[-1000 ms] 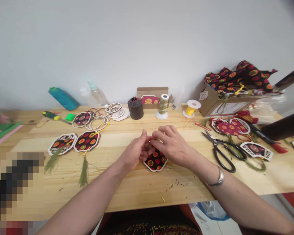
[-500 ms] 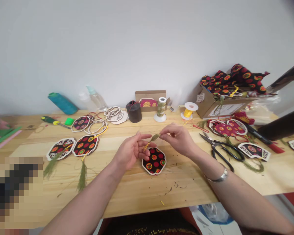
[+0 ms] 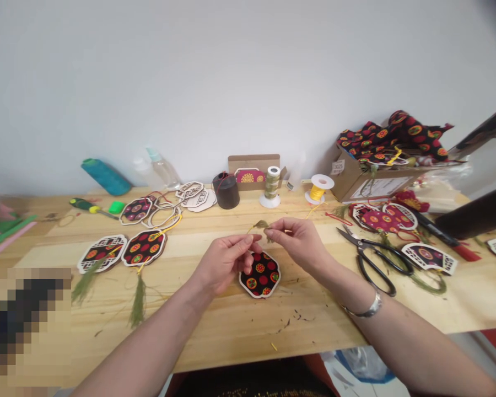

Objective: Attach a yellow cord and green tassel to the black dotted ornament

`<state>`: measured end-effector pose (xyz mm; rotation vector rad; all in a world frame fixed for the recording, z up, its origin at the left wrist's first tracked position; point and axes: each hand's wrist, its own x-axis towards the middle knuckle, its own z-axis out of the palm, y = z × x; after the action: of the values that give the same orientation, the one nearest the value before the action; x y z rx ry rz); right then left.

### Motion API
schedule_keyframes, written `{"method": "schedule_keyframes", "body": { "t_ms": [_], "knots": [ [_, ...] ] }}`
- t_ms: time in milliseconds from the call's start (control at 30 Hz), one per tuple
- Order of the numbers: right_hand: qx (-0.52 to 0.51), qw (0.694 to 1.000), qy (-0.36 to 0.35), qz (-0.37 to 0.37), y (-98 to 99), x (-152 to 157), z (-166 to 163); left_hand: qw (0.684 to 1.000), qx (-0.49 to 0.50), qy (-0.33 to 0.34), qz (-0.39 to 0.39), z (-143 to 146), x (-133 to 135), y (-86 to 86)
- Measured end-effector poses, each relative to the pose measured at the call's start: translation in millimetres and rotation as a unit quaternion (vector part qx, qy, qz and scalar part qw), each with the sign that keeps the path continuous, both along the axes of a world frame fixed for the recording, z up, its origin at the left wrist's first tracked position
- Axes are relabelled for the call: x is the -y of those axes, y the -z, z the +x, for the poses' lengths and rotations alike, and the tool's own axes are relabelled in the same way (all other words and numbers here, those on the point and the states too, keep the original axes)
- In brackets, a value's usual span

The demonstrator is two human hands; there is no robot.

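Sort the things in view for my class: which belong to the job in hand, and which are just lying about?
Seemingly in the job:
green tassel, pinched by the right hand
patterned ornament, partly hidden by the left hand

Seemingly just lying about, untouched:
black-handled scissors
teal thread cone
screwdriver

Only one thing we can make out, tbh: what looks like "3025" on the small white tag (image 3: 338, 167) of the cardboard box (image 3: 345, 186), between 2 and 3 o'clock from mid-view. Its bigger front label (image 3: 378, 187), about 3 o'clock, is too blurry for us.
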<state>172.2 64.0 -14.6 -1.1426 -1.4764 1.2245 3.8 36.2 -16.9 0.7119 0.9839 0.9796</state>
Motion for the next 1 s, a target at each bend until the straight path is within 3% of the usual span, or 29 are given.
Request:
{"method": "schedule_keyframes", "body": {
  "t_ms": [67, 200, 367, 433, 500, 600, 667, 800, 1000],
  "knots": [
    [0.072, 0.994, -0.012, 0.083, 2.3, 5.3, -2.8, 1.0, 0.011, -0.01, 0.006, -0.4, -0.8, 0.9],
    [0.184, 0.952, -0.057, 0.236, 4.1, 12.9, -4.8, 0.999, 0.029, -0.042, 0.015, -2.4, -3.7, 3.0],
    [0.228, 0.918, -0.14, 0.293, -2.8, 14.9, -1.6, 0.996, 0.02, -0.073, 0.037, -4.6, -4.0, 2.8],
    [0.218, 0.924, -0.15, 0.275, -8.1, 14.1, 1.1, 0.997, 0.005, -0.067, 0.05, -5.2, -3.4, 1.8],
    [0.185, 0.947, -0.11, 0.237, -11.6, 11.5, 3.7, 0.997, -0.018, -0.046, 0.064, -5.2, -2.4, 0.6],
    [0.104, 0.985, -0.051, 0.126, -11.0, 5.2, 5.6, 0.996, -0.052, 0.012, 0.071, -4.0, 0.5, -0.9],
    [0.038, 0.997, -0.056, 0.032, -8.2, 1.8, 5.2, 0.994, -0.065, 0.055, 0.069, -2.9, 3.2, -1.7],
    [-0.051, 0.984, -0.141, -0.099, -5.3, 2.3, 2.4, 0.988, -0.079, 0.119, 0.066, -1.1, 7.8, -2.1],
    [-0.082, 0.979, -0.127, -0.14, -6.7, 5.7, 0.1, 0.98, -0.095, 0.167, 0.059, 1.0, 9.1, -0.5]
  ]
}}
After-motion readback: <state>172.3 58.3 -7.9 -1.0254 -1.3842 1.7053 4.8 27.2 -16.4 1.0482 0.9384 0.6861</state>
